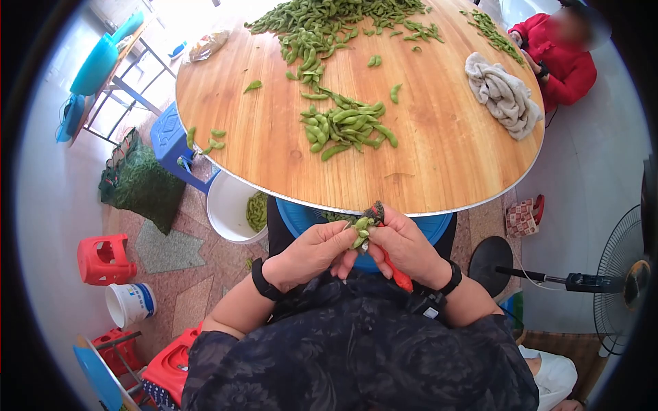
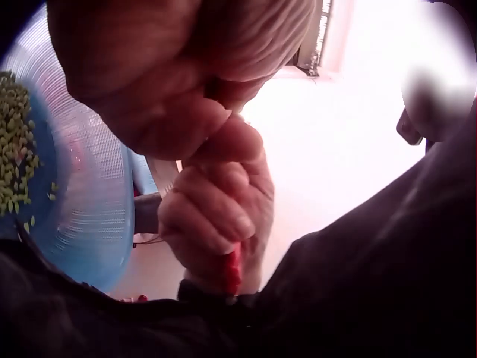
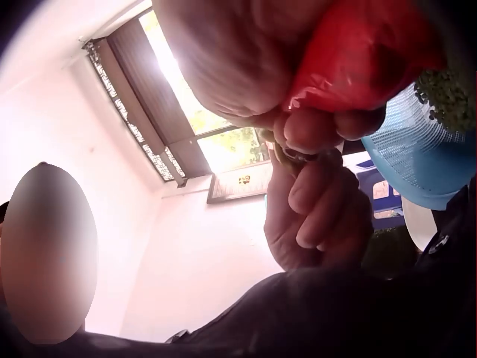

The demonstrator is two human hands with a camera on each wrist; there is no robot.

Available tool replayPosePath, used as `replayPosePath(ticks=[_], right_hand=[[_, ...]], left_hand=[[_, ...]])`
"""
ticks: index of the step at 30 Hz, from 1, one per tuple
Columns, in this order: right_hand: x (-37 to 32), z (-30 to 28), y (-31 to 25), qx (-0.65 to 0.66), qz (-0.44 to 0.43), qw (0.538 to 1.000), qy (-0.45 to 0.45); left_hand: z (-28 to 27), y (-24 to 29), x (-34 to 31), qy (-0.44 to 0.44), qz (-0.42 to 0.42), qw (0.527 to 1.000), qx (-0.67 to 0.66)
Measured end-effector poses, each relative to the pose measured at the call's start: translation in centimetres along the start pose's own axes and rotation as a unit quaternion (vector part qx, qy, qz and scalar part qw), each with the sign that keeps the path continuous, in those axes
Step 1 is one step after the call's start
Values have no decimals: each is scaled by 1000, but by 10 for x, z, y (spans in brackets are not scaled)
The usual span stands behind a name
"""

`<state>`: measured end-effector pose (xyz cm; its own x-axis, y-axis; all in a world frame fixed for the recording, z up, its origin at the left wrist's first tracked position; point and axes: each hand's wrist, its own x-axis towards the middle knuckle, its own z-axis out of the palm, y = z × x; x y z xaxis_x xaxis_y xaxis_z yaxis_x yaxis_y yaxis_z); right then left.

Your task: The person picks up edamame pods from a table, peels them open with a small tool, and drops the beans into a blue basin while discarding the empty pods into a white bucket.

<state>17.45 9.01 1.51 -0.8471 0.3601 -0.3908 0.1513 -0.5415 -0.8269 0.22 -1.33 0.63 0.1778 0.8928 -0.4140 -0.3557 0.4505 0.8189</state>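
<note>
Both hands meet in front of the chest, just below the near table edge in the head view. My left hand point(image 1: 312, 253) pinches a few green soybean pods point(image 1: 360, 231) between thumb and fingers. Curled round a red-handled tool point(image 1: 400, 278), my right hand point(image 1: 415, 255) brings its thumb up against the same pods. The tool's working end is mostly hidden; a dark, fuzzy green clump shows at the right fingertips. Beneath the hands is a blue basket point(image 2: 112, 216), with many small green beans point(image 2: 13, 142) inside it. A small heap of pods point(image 1: 346, 125) lies on the wooden table point(image 1: 240, 151).
A large pod pile point(image 1: 322, 27) covers the table's far side, with a crumpled cloth point(image 1: 504, 96) at right. A white bucket point(image 1: 223, 212) and blue stool point(image 1: 171, 140) stand at left, a fan point(image 1: 624, 277) at right. Another person in red point(image 1: 572, 75) sits across.
</note>
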Motion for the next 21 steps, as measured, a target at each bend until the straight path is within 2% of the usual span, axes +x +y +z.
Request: replayPosePath(ticks=[1, 2, 3, 4, 5, 6, 10, 12, 17, 19, 21], right_hand=[[0, -2, 2, 1, 2, 1000, 0], [0, -6, 5, -60, -3, 998, 21], [1, -8, 9, -121, -7, 992, 40], [2, -8, 13, -120, -5, 992, 39], [2, -7, 18, -270, -155, 945, 98], [2, -5, 19, -406, -298, 850, 152], [-6, 1, 8, -476, -262, 831, 122], [-1, -4, 13, -540, -267, 792, 98], [8, -11, 15, -554, -285, 779, 69], [9, -14, 13, -557, -293, 775, 60], [8, -16, 11, -549, -288, 784, 4]], left_hand=[[0, 0, -2, -19, -29, 999, -38], [0, -2, -2, -19, -30, 999, -39], [0, -6, -2, -11, -20, 1000, 8], [-1, -9, -2, -3, -10, 998, 55], [-3, -11, -1, -2, -11, 998, 54], [-5, -15, -1, 1, -3, 997, 80], [-4, -19, 0, 2, 18, 987, 162], [-2, -20, 0, 12, 28, 981, 194], [-8, -25, 0, 19, 50, 968, 244], [-14, -23, 0, -24, 55, 970, 235], [-15, -22, 0, -34, 38, 970, 238]])
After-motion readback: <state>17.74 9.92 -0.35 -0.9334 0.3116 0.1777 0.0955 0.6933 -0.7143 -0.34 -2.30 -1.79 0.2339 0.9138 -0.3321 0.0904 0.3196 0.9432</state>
